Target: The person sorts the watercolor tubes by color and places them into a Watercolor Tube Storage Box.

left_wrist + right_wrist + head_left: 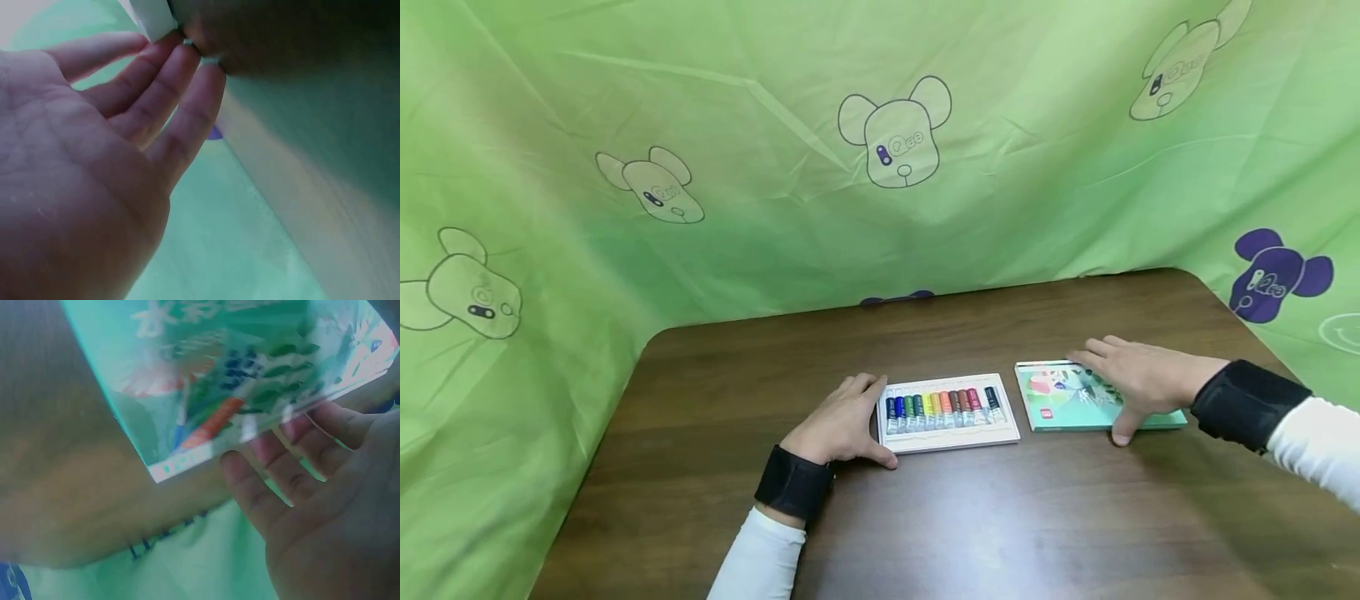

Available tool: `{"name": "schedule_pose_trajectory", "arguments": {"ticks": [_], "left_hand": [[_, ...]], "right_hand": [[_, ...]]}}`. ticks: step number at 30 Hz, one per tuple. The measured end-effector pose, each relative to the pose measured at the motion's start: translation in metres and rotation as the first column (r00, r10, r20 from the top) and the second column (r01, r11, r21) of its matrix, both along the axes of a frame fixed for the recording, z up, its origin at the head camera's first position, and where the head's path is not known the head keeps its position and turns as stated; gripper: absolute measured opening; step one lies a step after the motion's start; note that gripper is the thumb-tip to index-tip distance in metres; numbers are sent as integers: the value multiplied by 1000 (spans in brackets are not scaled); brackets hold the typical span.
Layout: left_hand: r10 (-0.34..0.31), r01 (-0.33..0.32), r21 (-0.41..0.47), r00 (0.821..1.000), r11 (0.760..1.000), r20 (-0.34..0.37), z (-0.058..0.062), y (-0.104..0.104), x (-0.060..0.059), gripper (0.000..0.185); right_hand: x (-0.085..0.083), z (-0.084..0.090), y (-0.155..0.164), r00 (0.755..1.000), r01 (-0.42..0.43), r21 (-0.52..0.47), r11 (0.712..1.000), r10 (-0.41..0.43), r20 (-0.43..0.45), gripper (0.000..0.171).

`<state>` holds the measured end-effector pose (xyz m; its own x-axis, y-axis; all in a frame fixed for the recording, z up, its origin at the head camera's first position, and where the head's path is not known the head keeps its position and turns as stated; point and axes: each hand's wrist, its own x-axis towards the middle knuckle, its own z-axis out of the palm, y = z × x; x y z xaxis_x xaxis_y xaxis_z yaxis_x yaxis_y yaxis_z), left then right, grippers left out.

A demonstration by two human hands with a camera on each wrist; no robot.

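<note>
A white tray (951, 440) holding a row of several coloured paint tubes (942, 408) lies in the middle of the dark wooden table (1000, 533). My left hand (842, 425) rests against the tray's left end, thumb at its front corner. In the left wrist view its fingers (156, 100) are fairly straight, with their tips touching a white corner of the tray (153, 19). To the right lies a flat green printed box lid (1060, 408). My right hand (1138, 379) lies spread on top of it, thumb at the front edge. In the right wrist view the fingertips (281, 450) touch the lid's edge (231, 381).
A green cloth (775, 167) printed with bear figures hangs as a wall behind and on both sides of the table. The rounded back corners of the table (662, 337) meet the cloth. Bare wood lies in front of the tray and behind it.
</note>
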<state>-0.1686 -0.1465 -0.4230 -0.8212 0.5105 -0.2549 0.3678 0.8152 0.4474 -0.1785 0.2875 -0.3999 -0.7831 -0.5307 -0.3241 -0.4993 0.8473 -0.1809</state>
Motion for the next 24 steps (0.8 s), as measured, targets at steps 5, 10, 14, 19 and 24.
{"name": "schedule_pose_trajectory", "arguments": {"ticks": [5,10,14,19,24], "left_hand": [[-18,18,-3,998,1000,-64,-3,-1,-1,109],[-38,37,-12,992,999,-117,-3,-2,-3,104],[-48,47,-17,990,999,-130,-3,-2,-4,104],[-62,61,-12,989,998,-134,-4,-2,-4,103],[-72,75,15,990,997,-125,-5,-2,-2,100]], "right_hand": [[10,-3,-7,1000,8,-46,999,-9,-19,124],[19,-6,-13,996,-5,-50,999,0,-84,121],[24,-6,-14,993,18,-62,998,-25,-112,119],[27,-9,-15,991,32,-93,995,-44,-130,118],[29,-11,-17,988,11,-128,992,-30,-153,120]]}}
